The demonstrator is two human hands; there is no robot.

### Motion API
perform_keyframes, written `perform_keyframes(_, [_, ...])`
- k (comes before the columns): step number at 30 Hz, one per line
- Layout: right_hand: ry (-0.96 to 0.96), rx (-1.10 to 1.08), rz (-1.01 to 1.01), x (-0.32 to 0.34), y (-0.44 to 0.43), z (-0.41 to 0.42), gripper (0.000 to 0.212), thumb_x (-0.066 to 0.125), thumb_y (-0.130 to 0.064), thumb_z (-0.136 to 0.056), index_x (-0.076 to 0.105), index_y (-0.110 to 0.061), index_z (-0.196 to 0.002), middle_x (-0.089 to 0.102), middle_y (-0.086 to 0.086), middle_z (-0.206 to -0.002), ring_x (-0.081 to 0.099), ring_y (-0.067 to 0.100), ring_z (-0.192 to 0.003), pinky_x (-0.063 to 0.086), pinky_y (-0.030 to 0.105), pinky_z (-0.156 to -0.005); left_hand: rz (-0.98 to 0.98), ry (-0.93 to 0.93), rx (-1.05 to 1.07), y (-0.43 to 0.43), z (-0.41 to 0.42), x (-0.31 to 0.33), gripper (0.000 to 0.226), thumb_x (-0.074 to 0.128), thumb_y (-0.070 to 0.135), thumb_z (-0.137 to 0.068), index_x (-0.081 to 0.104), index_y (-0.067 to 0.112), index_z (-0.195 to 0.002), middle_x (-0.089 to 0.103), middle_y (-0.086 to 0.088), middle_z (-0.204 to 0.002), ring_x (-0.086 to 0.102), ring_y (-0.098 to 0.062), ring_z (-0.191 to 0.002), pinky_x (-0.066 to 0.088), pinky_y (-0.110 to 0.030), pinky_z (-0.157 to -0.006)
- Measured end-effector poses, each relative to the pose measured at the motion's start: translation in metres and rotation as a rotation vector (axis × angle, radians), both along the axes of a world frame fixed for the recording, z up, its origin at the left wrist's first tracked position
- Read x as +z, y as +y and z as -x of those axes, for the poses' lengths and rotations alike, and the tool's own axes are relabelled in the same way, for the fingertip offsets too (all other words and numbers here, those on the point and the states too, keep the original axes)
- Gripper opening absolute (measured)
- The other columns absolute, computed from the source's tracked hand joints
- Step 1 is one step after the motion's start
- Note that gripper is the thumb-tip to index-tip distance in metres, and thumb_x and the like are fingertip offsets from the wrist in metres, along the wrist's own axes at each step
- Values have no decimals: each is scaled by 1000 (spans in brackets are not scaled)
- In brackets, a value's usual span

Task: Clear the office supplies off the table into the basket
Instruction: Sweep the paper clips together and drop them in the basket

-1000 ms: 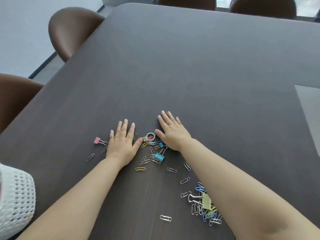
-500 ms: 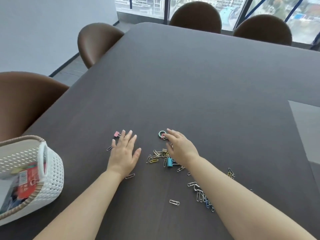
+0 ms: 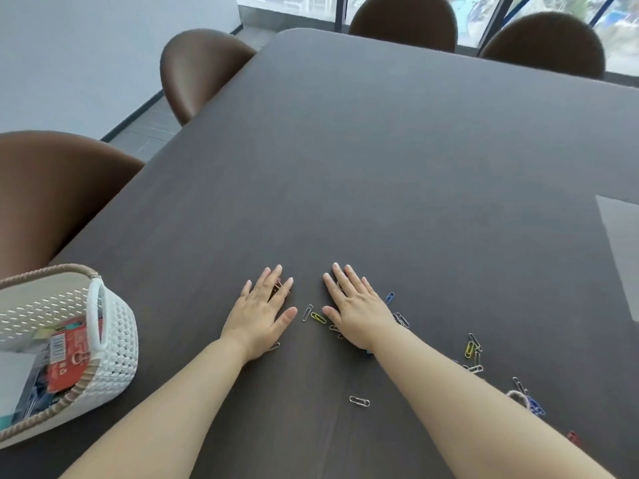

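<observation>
Both palms lie flat on the dark table [image 3: 380, 160], fingers spread. My left hand [image 3: 262, 314] covers a small clip, of which only a bit shows between the fingers. My right hand [image 3: 356, 309] rests over several clips. A yellow paper clip [image 3: 318, 318] and a silver one [image 3: 307, 312] lie between the hands. More coloured paper clips [image 3: 472, 350] are scattered to the right of my right forearm, and a single silver clip [image 3: 359, 401] lies nearer to me. The white woven basket [image 3: 119, 335] stands at the left edge with a red packet inside.
Brown chairs stand along the left side [image 3: 52, 188] and the far end [image 3: 543, 43] of the table. A lighter grey panel [image 3: 622, 250] is set in the table at the right. Windows run behind the far chairs.
The view has tilted up and the basket has come further into sight. Both hands have flattened over the clips and the loose clips now sit closer together beneath and between them.
</observation>
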State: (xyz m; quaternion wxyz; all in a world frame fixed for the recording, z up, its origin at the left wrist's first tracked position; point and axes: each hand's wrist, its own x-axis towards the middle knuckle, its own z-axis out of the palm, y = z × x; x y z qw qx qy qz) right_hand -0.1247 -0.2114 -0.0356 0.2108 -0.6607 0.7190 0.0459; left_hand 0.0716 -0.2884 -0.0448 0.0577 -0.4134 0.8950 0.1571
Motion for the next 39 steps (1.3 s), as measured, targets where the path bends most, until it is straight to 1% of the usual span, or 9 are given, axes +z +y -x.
perform_keyframes(12, [-40,-70,-21,10,141,-1,55,19,-41,-99,-1,-25,-147,-14,-5,-155,-15,13,-142,-6,33,-115,-71,-17,-212,138,33,7,109,-34,72,-55,-10,17,-145,-28,9,-144,-30,-9,-132,-15,-30,-109])
perform_keyframes(18, [-84,-94,65,22,173,12,81,-12,-59,-82,16,-19,-147,5,-3,-157,3,13,-144,-1,23,-113,-102,100,-208,147,26,10,84,0,58,-74,-7,14,-145,-19,13,-145,-18,-1,-133,3,-35,-117])
perform_keyframes(21, [-52,-149,106,31,152,30,50,18,-33,-100,14,-18,-148,3,-2,-157,2,13,-144,3,25,-115,4,18,-170,121,37,17,90,-6,62,-69,-8,15,-146,-25,9,-144,-26,-6,-132,-7,-35,-114])
perform_keyframes(26, [-27,-148,27,28,95,50,55,27,-28,-99,3,-19,-148,-7,-1,-157,-7,16,-144,3,37,-117,-25,-93,-143,104,60,6,71,22,53,-94,-5,14,-147,-18,1,-154,-20,-12,-139,-7,-39,-114])
perform_keyframes(28, [-37,-131,-13,21,85,47,56,26,-29,-99,2,-17,-148,-8,0,-157,-8,17,-144,3,39,-117,-22,-71,-130,111,58,0,70,18,55,-93,-3,15,-147,-16,3,-154,-20,-10,-139,-8,-38,-113])
perform_keyframes(31, [-70,-125,-8,12,90,34,55,24,-29,-99,3,-15,-148,-8,0,-157,-9,16,-144,1,38,-117,-12,-12,-179,123,49,-1,87,-6,71,-78,-2,18,-147,-16,7,-153,-25,-4,-133,-11,-34,-112])
perform_keyframes(33, [-87,-104,12,10,104,30,55,24,-28,-99,4,-14,-148,-7,-1,-157,-9,14,-144,0,35,-117,9,-1,-214,134,41,-3,92,-17,69,-70,-5,19,-146,-19,9,-150,-28,-6,-132,-16,-29,-109])
perform_keyframes(36, [-107,-73,29,10,135,30,54,25,-26,-99,6,-16,-148,-6,-2,-157,-8,11,-143,0,30,-116,36,12,-237,152,39,-4,93,-25,69,-68,-6,17,-143,-13,9,-151,-24,-12,-134,-17,-28,-107])
perform_keyframes(39, [-128,-92,41,13,167,30,52,24,-26,-99,9,-17,-148,-3,-3,-157,-7,9,-143,-2,25,-115,2,-26,-189,162,49,-3,99,-29,73,-62,-12,17,-142,-23,10,-145,-28,-8,-132,-15,-30,-109])
